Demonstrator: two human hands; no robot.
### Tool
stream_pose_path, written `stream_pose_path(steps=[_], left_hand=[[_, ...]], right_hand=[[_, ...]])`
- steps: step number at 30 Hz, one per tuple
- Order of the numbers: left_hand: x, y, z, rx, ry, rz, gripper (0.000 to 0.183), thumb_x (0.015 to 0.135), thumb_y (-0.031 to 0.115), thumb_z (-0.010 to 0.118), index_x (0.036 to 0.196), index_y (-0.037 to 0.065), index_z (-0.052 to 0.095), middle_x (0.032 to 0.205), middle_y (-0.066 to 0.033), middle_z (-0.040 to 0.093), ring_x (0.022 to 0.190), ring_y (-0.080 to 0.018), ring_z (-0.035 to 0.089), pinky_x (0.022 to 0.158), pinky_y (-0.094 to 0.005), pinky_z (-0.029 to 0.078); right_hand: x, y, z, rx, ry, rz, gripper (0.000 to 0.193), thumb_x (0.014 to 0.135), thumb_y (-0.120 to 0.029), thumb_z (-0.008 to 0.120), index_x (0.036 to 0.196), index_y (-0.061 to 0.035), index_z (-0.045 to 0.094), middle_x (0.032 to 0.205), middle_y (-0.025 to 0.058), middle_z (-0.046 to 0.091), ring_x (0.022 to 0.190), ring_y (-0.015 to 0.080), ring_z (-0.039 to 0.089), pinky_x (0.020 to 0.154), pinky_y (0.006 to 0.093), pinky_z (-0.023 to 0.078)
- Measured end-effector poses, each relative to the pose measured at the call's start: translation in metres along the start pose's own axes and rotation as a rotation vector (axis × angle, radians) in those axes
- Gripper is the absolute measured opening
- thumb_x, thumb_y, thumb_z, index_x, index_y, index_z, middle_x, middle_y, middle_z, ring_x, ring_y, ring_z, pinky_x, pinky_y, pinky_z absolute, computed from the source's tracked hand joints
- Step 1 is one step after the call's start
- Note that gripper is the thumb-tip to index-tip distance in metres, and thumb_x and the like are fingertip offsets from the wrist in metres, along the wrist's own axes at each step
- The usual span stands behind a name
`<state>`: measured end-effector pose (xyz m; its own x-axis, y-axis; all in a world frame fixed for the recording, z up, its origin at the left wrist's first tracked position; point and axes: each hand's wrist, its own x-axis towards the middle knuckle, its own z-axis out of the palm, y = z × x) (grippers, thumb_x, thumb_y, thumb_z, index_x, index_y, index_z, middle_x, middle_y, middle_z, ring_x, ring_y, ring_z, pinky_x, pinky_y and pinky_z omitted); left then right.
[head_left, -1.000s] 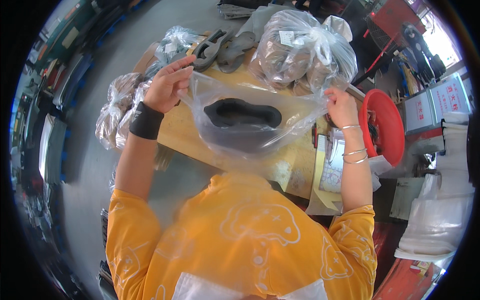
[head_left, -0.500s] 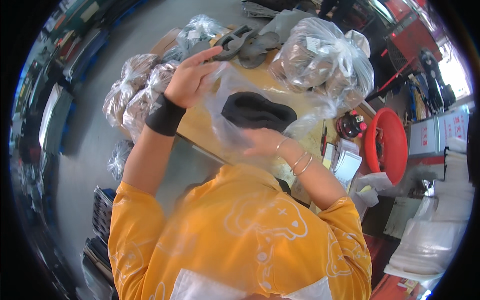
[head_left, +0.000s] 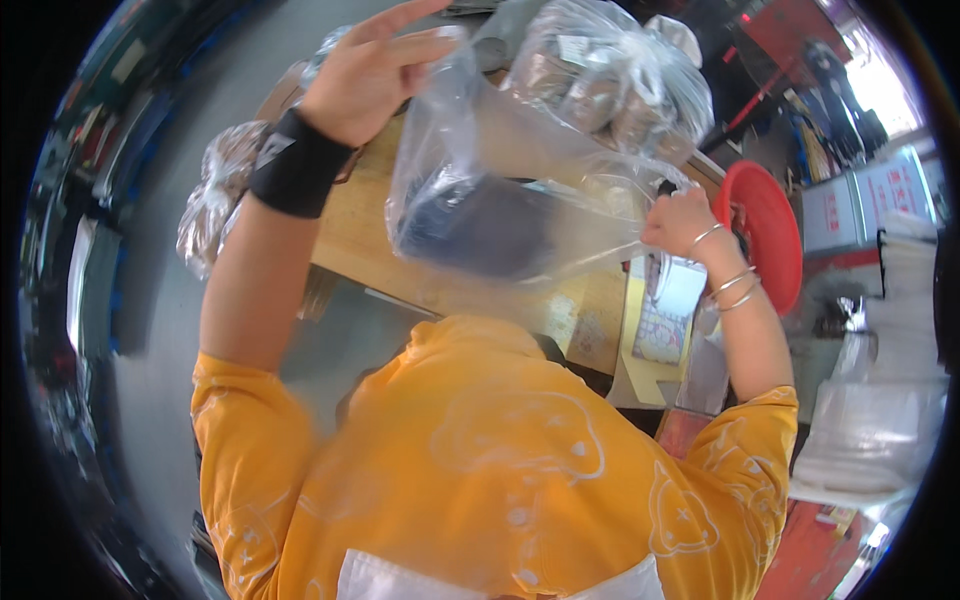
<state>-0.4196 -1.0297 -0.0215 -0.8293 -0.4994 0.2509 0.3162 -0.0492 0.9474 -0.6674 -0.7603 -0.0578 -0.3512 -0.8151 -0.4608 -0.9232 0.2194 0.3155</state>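
Note:
A clear plastic bag (head_left: 590,235) is stretched between my two hands above the table. Inside its lower left part lies a dark, sole-shaped piece (head_left: 485,225), blurred through the film. My left hand (head_left: 372,75), with a black wristband, pinches the upper left corner of the bag while its index finger points outward. My right hand (head_left: 682,220), with bangles on the wrist, is closed on the bag's right edge.
The wooden table (head_left: 350,230) lies beneath. Large filled plastic bags (head_left: 620,85) stand at the back, and another filled bag (head_left: 222,190) sits at the left. A red basin (head_left: 770,240) is at the right, near papers (head_left: 660,325) on the table's right end.
My right hand has moved right from beside the dark piece to the bag's edge. The left hand has risen away. The bag is now spread wide, with the piece showing through its film.

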Motion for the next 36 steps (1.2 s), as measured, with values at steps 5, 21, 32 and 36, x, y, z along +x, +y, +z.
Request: stream_pose_path(steps=[5, 21, 32, 36], left_hand=[[0.003, 0.006, -0.021, 0.054, -0.039, -0.102, 0.055, 0.092, 0.009, 0.056, 0.144, 0.004, 0.036, 0.112, -0.0036, 0.059, 0.063, -0.0022, 0.04, 0.057, -0.0173, 0.038], [-0.018, 0.075, 0.009, 0.957, -0.181, -0.198, 0.056, 0.084, 0.018, 0.066, 0.136, 0.009, 0.048, 0.123, -0.0108, 0.06, 0.099, -0.0187, 0.06, 0.086, -0.0242, 0.048], [0.021, -0.101, 0.104, 1.274, -0.898, -0.46, 0.025, 0.08, 0.014, 0.06, 0.102, 0.002, 0.067, 0.094, -0.0194, 0.067, 0.091, -0.0345, 0.064, 0.081, -0.0404, 0.051], [0.016, -0.191, 0.044, 1.091, -0.662, -0.274, 0.033, 0.087, 0.018, 0.06, 0.116, 0.004, 0.062, 0.099, -0.0179, 0.066, 0.089, -0.024, 0.062, 0.078, -0.0329, 0.049]], right_hand=[[-0.038, 0.013, -0.024, 0.048, 0.28, -0.125, 0.022, 0.075, -0.027, 0.07, 0.062, -0.0094, 0.069, 0.064, 0.0118, 0.063, 0.074, 0.0298, 0.063, 0.091, 0.046, 0.036], [-0.064, 0.008, -0.099, 0.042, 0.161, -0.183, 0.009, 0.069, -0.017, 0.067, 0.068, -0.0078, 0.065, 0.077, 0.0097, 0.065, 0.081, 0.0259, 0.062, 0.095, 0.0462, 0.035], [-0.034, 0.034, -0.006, 1.345, 1.017, -0.179, 0.015, 0.084, -0.011, 0.061, 0.098, -0.0067, 0.067, 0.095, 0.0037, 0.068, 0.079, 0.0193, 0.064, 0.072, 0.0325, 0.051], [0.064, -0.038, 0.188, 0.902, 0.375, 0.139, 0.027, 0.084, -0.028, 0.053, 0.083, -0.0063, 0.069, 0.087, 0.0168, 0.068, 0.077, 0.0315, 0.064, 0.07, 0.0441, 0.05]])
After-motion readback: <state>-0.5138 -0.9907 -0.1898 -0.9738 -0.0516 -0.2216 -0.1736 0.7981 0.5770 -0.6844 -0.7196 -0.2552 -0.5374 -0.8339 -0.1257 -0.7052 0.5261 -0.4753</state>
